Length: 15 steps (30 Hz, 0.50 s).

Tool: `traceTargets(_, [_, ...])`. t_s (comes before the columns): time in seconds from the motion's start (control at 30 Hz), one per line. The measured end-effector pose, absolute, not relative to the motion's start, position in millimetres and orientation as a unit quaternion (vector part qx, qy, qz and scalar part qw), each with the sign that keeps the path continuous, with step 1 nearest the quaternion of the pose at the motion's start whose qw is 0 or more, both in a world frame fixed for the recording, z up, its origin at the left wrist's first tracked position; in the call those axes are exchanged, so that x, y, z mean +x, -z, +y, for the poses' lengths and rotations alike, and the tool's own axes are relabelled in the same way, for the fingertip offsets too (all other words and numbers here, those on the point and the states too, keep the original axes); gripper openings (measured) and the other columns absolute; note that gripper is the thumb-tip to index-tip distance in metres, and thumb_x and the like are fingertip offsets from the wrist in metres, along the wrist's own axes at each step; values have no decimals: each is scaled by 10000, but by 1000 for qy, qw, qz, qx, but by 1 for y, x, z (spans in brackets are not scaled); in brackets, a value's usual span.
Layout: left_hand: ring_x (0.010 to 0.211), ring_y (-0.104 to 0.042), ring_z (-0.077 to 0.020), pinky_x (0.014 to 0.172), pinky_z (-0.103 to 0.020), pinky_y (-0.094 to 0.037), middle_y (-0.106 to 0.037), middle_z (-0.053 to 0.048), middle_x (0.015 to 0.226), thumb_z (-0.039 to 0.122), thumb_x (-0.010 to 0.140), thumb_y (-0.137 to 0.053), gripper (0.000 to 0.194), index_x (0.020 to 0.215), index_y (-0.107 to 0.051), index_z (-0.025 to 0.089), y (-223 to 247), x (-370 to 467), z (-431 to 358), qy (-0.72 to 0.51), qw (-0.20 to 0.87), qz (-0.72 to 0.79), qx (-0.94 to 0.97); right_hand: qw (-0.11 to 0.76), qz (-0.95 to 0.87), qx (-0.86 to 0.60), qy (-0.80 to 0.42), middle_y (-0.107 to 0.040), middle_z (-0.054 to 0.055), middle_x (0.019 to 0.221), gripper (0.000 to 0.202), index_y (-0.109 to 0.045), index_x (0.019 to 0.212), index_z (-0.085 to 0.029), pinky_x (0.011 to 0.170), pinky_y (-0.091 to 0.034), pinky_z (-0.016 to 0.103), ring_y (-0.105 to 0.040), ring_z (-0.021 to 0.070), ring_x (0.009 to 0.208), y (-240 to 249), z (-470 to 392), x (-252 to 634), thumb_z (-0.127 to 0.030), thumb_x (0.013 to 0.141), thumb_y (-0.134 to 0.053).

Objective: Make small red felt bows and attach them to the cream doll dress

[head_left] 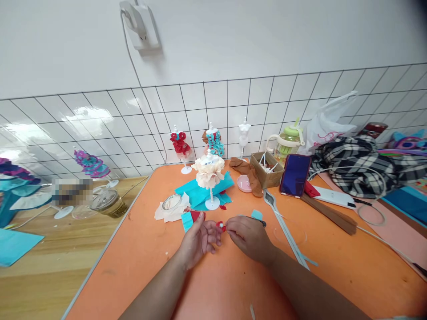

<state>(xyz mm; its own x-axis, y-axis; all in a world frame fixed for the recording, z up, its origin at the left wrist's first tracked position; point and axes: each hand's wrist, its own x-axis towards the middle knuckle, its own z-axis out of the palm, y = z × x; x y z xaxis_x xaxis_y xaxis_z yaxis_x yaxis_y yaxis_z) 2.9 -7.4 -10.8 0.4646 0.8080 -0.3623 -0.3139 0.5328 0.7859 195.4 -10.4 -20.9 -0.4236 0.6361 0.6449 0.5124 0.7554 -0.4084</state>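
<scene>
Near the middle of the orange table, a small red paper piece with a pale centre [221, 226] sits between my hands. My right hand [248, 236] pinches it at its right side. Palm up, my left hand [201, 238] has its fingers loosely curled and apart, the fingertips beside the red piece; whether they touch it is unclear. Just behind stands a small mannequin in a cream ruffled paper dress [209, 171], over turquoise paper [187, 191]. A roll of tape [171, 202] lies on cream paper to the left. Dark-handled scissors or a similar tool [263, 222] show partly behind my right hand.
Behind are dressed mannequins in red [180, 144] and turquoise [216, 143], and a bare one [244, 132]. To the right are a cardboard box [267, 172], a green-lidded bottle [289, 141], a phone [295, 175] and brown paper strips [330, 213]. A lidded jar [109, 202] stands left.
</scene>
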Motion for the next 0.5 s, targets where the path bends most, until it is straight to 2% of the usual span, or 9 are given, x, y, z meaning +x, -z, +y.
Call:
traceTargets(0.13, [534, -570, -130, 472, -210, -433, -592, -35, 622, 447, 739, -628, 319, 698, -599, 131, 8, 3, -8, -356, 752, 427, 353, 375, -880, -289, -32, -698, 42, 935, 215, -585, 960, -212, 754, -482, 285, -637, 149, 831, 24, -10, 198, -103, 878, -418])
traceTargets(0.23, [542, -554, -120, 550, -225, -458, -588, -21, 583, 360, 706, -674, 252, 644, -581, 134, 9, 5, -9, -378, 723, 439, 377, 383, -869, -307, -64, -697, 39, 948, 206, -588, 965, -217, 752, -487, 286, -637, 150, 839, 26, -11, 196, -125, 877, -427])
traceTargets(0.4, [632, -552, -136, 664, -263, -476, -597, -18, 628, 411, 739, -636, 283, 659, -598, 143, 11, 7, -8, -413, 643, 472, 439, 449, -785, -405, -135, -654, 71, 1003, 324, -527, 1147, -205, 672, -487, 299, -605, 170, 810, 21, -18, 189, -191, 824, -510])
traceTargets(0.5, [693, -560, -154, 741, -291, -472, -601, -20, 663, 425, 756, -607, 290, 670, -611, 147, 13, 9, -8, -405, 605, 481, 488, 452, -793, -392, -115, -640, 65, 988, 206, -603, 1008, -227, 763, -466, 354, -574, 206, 896, 16, -21, 184, -215, 809, -549])
